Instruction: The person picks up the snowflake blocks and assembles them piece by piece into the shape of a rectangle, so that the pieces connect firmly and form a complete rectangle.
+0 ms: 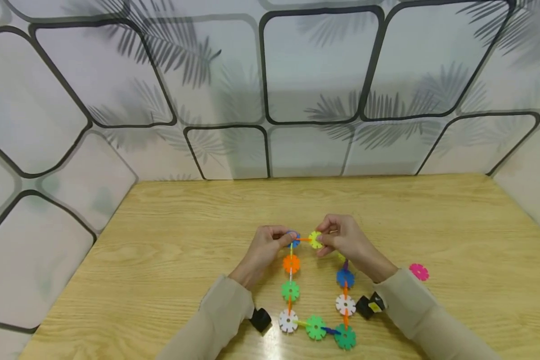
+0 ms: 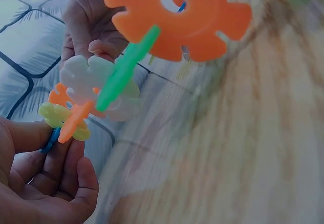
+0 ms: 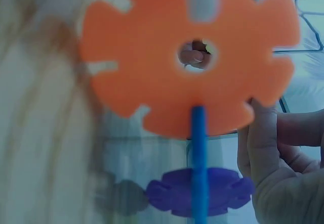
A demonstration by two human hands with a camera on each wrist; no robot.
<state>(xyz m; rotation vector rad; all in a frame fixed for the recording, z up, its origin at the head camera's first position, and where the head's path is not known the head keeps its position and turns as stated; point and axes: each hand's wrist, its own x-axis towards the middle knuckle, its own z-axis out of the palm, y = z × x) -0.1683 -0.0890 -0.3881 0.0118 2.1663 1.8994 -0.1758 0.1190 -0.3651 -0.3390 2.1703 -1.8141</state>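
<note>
Notched plastic discs, slotted together edge to face, form a chain along several sides of a rectangle on the table. At its far left corner my left hand [image 1: 265,247] pinches a blue disc [image 1: 292,239]. An orange disc [image 1: 303,239], seen edge-on, links it to a yellow disc [image 1: 314,240], which my right hand [image 1: 348,242] pinches between thumb and fingers. The chain's right side, with another blue disc [image 1: 345,278], runs up under the right hand, which hides whether it joins the yellow disc. Close to the right wrist view is a large orange disc [image 3: 147,77].
A loose pink disc [image 1: 419,272] lies on the wooden table [image 1: 198,210], right of the right forearm. White [image 1: 288,321] and green [image 1: 316,327] discs make up the chain's near side. Black blocks sit at both wrists. A patterned backdrop [image 1: 315,75] stands behind the table.
</note>
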